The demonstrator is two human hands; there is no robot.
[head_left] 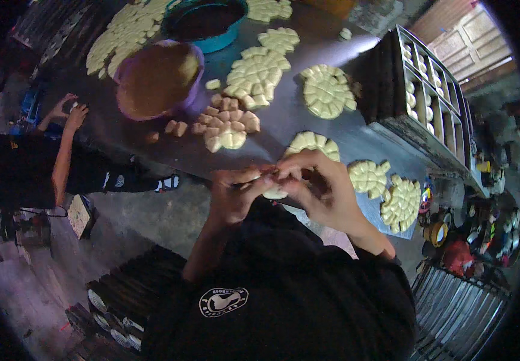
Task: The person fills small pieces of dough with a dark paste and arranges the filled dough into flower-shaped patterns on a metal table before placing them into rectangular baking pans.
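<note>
My left hand (236,195) and my right hand (314,192) meet at the table's near edge, their fingers closed round a pale piece of dough (275,194). What lies between the fingertips is partly hidden. Just beyond them is a scored cluster of cream dough pieces (311,142), with two more clusters (367,177) (400,204) to the right. Farther back sit brownish dough pieces (227,126) beside a purple basin (128,90) holding a tan substance.
The metal table (260,138) also holds a teal basin (214,36) and several dough clusters (254,78). A rack (416,90) with pale rolls stands at right. A co-worker (22,174) works at left. Cookware (440,231) lies below right, stacked dark pans (115,295) below left.
</note>
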